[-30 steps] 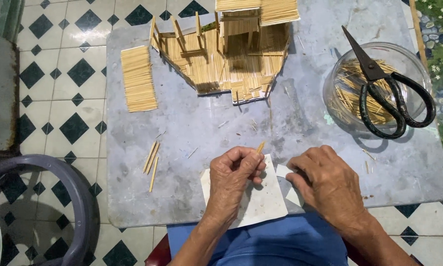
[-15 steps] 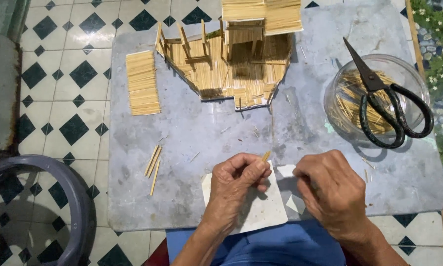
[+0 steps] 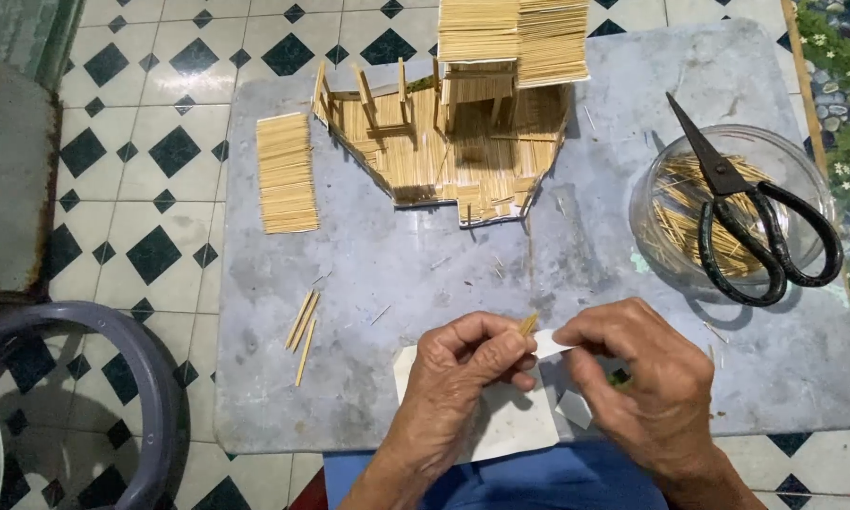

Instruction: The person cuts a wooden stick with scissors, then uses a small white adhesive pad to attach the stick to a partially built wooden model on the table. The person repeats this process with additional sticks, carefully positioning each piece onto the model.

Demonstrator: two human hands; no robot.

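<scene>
My left hand (image 3: 463,364) pinches a small bundle of thin wooden sticks (image 3: 529,323) whose tips poke out past the fingers. My right hand (image 3: 647,382) is closed beside it, fingers at the sticks and at a strip of white paper (image 3: 550,344). Both hands hover over a white paper sheet (image 3: 515,425) at the near edge of the grey board (image 3: 425,274). At the far side stands a house model built of sticks (image 3: 463,123).
A flat panel of glued sticks (image 3: 285,172) lies at the left. A few loose sticks (image 3: 302,326) lie near the middle left. A glass bowl of sticks (image 3: 718,203) at the right carries black scissors (image 3: 751,222) on top. A grey round rim (image 3: 113,378) sits on the tiled floor.
Both hands have stayed over the white sheet, working closer together around the stick bundle. The view has shifted slightly downward.
</scene>
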